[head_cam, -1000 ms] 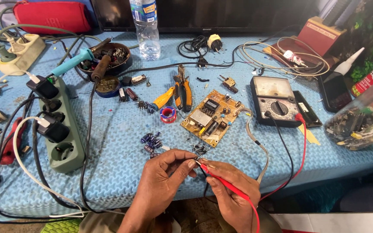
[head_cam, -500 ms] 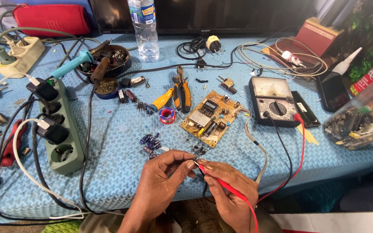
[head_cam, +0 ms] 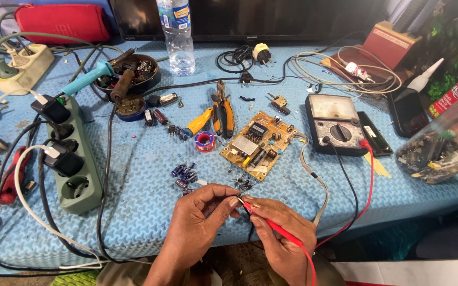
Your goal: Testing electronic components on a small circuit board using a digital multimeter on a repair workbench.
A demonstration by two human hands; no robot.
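**Probing a small part at the table edge**

Left hand [head_cam: 200, 225] pinches a tiny part [head_cam: 238, 199] between its fingertips, just above the blue mat's [head_cam: 144, 175] near edge. Right hand [head_cam: 282, 233] grips a red probe [head_cam: 271, 225], tip touching the part. Red lead runs to the meter [head_cam: 337, 124]. Circuit board [head_cam: 258, 144] lies just beyond, capacitors [head_cam: 184, 175] left of it.

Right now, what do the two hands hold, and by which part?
The right hand holds a red plastic test probe by its shaft, near the tip. The left hand pinches something tiny at the fingertips; too small to identify.
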